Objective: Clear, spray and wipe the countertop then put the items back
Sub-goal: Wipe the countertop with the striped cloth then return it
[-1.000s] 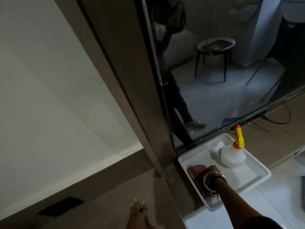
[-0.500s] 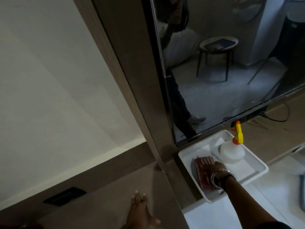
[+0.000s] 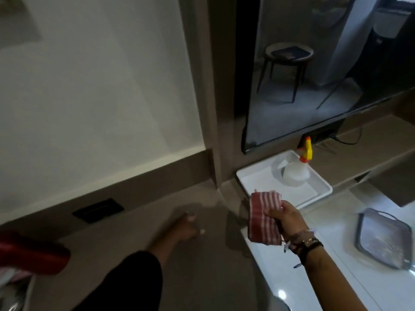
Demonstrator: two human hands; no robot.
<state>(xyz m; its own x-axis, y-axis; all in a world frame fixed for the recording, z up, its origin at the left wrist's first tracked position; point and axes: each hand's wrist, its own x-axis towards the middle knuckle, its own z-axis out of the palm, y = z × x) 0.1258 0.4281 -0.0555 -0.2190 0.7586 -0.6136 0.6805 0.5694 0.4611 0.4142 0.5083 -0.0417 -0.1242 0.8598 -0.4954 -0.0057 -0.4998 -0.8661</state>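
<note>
My right hand (image 3: 286, 217) is shut on a folded red-and-white striped cloth (image 3: 263, 217) and holds it in the air, just in front of the white tray (image 3: 247, 176). A clear spray bottle (image 3: 293, 175) with a yellow and orange head stands at the back of that tray. The tray sits on the white countertop (image 3: 292, 270), below the dark screen (image 3: 314, 75). My left hand (image 3: 185, 227) rests on the brown counter surface (image 3: 202, 277) to the left, holding nothing.
A grey handled tray (image 3: 381, 239) lies on the white countertop at the right. A red object (image 3: 33, 254) shows blurred at the lower left. A black wall plate (image 3: 97, 211) sits in the brown strip under the white wall. A cable runs below the screen.
My right hand closed on the striped cloth in the white tray and lifted it out toward me. The view swung left and down; my left hand stayed on the counter.
</note>
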